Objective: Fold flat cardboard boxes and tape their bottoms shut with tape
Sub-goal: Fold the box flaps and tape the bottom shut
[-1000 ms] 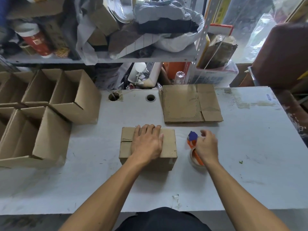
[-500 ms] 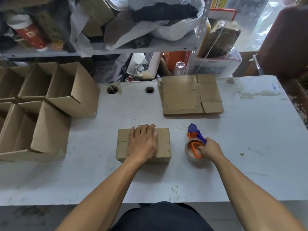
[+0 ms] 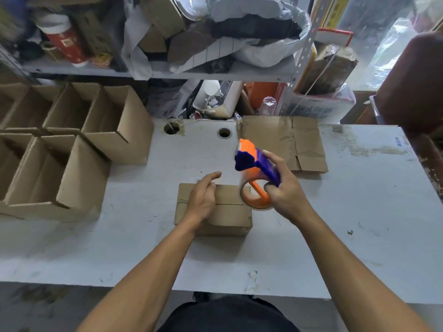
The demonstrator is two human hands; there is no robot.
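Observation:
A small folded cardboard box [image 3: 230, 212] sits bottom-up in the middle of the white table [image 3: 359, 224], its two flaps meeting in a seam. My left hand [image 3: 203, 197] rests on the box's left part with relaxed fingers, the thumb lifted. My right hand [image 3: 285, 188] grips an orange and purple tape dispenser [image 3: 256, 173] and holds it in the air over the box's right end. A stack of flat cardboard boxes [image 3: 282, 144] lies at the back of the table.
Several folded open boxes [image 3: 79, 149] stand in rows at the left of the table. Two round holes [image 3: 224, 133] sit near the back edge. A cluttered shelf [image 3: 167, 70] rises behind. A dark brown chair [image 3: 412, 80] is at the back right.
My right hand has lifted the tape dispenser off the table and brought it left, over the box. My left hand has slid leftward on the box and loosened its fingers.

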